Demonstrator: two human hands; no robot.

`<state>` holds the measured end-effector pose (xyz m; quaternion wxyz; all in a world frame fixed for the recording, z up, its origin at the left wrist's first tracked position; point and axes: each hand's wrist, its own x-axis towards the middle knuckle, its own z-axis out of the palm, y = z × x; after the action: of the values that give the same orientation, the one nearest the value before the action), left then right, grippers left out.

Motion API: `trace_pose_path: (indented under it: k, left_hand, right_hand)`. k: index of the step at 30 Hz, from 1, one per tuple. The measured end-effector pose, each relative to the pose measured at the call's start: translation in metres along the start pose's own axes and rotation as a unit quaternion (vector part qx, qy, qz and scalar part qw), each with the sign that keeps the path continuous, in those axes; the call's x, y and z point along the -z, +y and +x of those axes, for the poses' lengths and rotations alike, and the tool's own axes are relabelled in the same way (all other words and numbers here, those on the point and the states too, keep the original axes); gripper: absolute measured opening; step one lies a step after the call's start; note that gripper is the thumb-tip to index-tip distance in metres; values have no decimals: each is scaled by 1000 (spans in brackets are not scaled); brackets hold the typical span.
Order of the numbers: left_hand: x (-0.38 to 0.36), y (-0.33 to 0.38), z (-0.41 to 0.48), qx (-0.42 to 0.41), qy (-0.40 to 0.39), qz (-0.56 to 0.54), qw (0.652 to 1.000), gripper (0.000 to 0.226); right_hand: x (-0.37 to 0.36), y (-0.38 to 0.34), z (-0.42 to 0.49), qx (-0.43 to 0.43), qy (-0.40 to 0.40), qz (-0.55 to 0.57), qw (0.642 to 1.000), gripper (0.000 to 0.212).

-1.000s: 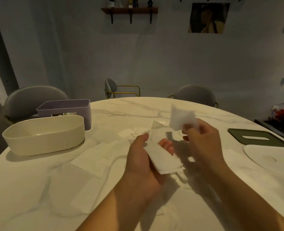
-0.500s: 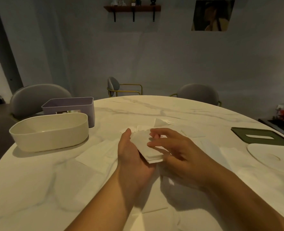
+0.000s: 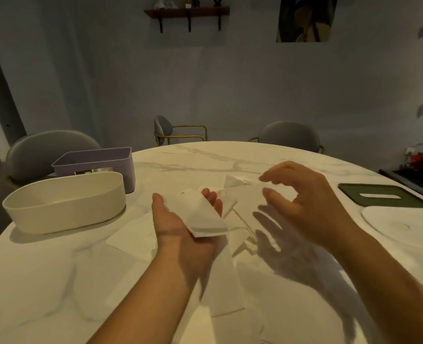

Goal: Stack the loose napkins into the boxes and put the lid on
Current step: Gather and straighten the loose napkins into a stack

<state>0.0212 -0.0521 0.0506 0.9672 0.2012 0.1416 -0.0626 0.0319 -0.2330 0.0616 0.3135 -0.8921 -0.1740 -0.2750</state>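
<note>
- white paper is the whole job here: loose napkins lie scattered over the marble bench, in front of me and under both forearms.
- step in hand, as i judge it: gathering single napkins onto a small napkin stack before any of it goes into a box.
- to do it well, i'd take one sheet at a time by a corner, lay it square on the pile and line up the edges. thin paper slides and folds if it is dragged.
- i'd also hold the pile level, since a tilted palm would fan it out.
- left hand: palm up above the bench, the stack lying across it. the thumb stands up at the near side and the fingertips curl up round the far edge, so it cradles the pile.
- right hand: spread and loosely arched, hovering over the napkins just right of the stack. it is a little blurred, but i see nothing pinched in it.
- cream box sits far left with the purple box just behind it. i see no napkins in the cream one.
- green lid and pale lid lie at the right edge, well apart from the boxes.
</note>
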Motion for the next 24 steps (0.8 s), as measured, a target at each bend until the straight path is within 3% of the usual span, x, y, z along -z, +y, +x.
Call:
trace_pose_path:
  k: [4,8,11,17,24]
  left_hand:
    - [1,6,8,-40,-6,1,999,56]
    - [1,6,12,-65,-7,31,997,62]
    - [2,4,12,-55,-7,8,998,61]
    - [4,0,13,-64,14,-23,998,46]
    - [2,0,10,-54,9,-37,998,42]
  right_hand:
    - [9,-2,0,-98,-143,-62,983,32]
    - [-2,-16,-10,-77,-265,-170,946,54]
    - [-5,-21,-14,-88,-283,-186,937,64]
    - [-10,-24,-13,-61,-252,-224,939,37]
    - [1,-22,-11,-73,-289,-195,934,41]
